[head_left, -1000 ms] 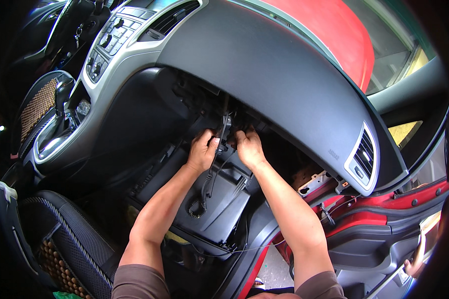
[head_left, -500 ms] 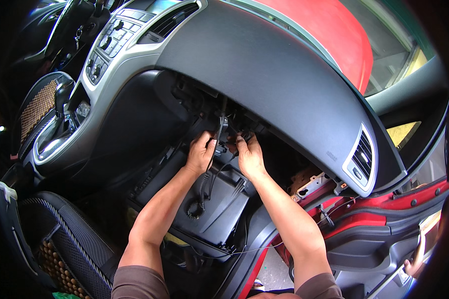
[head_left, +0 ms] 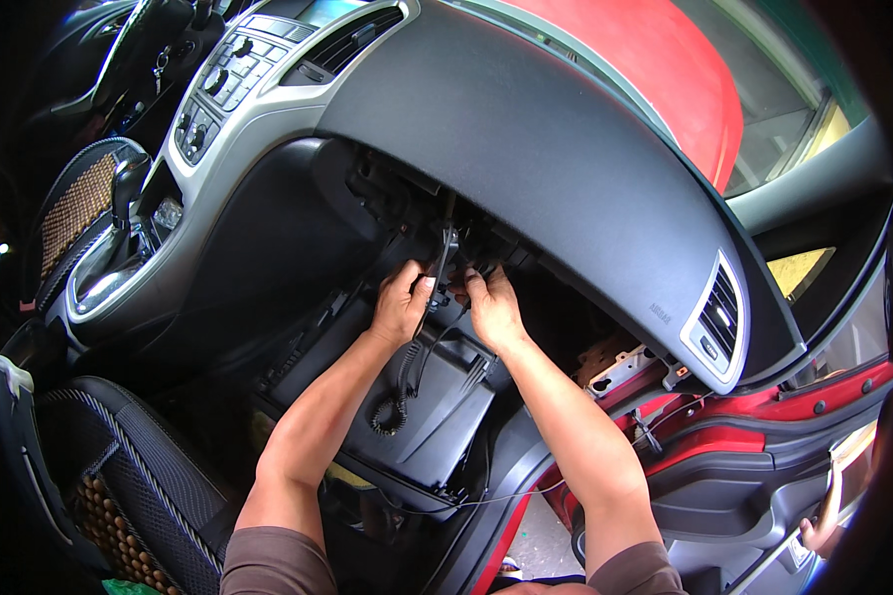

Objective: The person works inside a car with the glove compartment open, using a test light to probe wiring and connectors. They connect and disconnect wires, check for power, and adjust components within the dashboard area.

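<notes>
Both my arms reach into the dark opening under the car's dashboard (head_left: pixel 526 149). My left hand (head_left: pixel 401 305) is closed, thumb and fingers pinching a dark cable (head_left: pixel 446 256) that runs up into the opening. Close beside it, my right hand (head_left: pixel 496 311) is closed too, its fingertips bent round something dark among the wires that I cannot make out. Below the hands, a black coiled cord (head_left: pixel 404 382) hangs over a black plastic box (head_left: pixel 442 416), with a loop resting on it.
At left stand the centre console (head_left: pixel 230 84), the gear lever (head_left: pixel 127 188) and a seat with a beaded cover (head_left: pixel 119 531). To the right are a metal bracket (head_left: pixel 620 372), the open red door (head_left: pixel 734 436) and another person's hand (head_left: pixel 821 535). A thin wire (head_left: pixel 516 496) crosses the sill.
My right hand's fingers have shifted slightly, a little down and left. The left hand keeps its pinch on the cable, almost in the same place.
</notes>
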Available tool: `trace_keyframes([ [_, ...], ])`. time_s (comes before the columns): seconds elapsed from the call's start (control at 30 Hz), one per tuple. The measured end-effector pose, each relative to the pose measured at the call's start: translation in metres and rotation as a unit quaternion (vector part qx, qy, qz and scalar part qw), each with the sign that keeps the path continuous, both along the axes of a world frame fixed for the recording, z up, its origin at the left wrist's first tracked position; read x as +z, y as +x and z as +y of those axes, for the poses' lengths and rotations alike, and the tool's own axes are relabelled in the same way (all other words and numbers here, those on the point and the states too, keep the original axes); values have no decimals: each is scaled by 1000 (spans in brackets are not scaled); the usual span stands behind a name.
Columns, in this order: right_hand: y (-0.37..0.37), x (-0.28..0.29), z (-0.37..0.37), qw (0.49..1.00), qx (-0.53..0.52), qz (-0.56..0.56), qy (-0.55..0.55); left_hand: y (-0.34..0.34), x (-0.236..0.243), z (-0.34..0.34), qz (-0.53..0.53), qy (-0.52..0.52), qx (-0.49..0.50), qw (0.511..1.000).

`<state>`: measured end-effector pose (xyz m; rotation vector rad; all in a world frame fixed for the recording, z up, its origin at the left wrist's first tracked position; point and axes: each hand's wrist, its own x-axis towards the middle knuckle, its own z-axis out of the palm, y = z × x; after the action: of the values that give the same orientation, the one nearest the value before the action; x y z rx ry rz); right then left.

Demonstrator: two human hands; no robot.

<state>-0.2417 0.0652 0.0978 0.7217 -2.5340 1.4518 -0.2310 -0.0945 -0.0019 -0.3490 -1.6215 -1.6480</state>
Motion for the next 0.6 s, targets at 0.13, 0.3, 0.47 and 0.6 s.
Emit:
trace_keyframes([
  [0.13,-7,-2,2,999,19,-37,-29,2,2,0,-12,3,-3,1000],
  [0.3,-16,-5,3,991,25,-111,-72,1,1,1,-5,0,10,1000],
  [0.47,-15,-22,3,999,5,19,-30,0,1,2,-2,11,-1,1000],
  [0.6,-17,-22,4,999,4,-9,-32,0,1,3,-1,7,7,1000],
])
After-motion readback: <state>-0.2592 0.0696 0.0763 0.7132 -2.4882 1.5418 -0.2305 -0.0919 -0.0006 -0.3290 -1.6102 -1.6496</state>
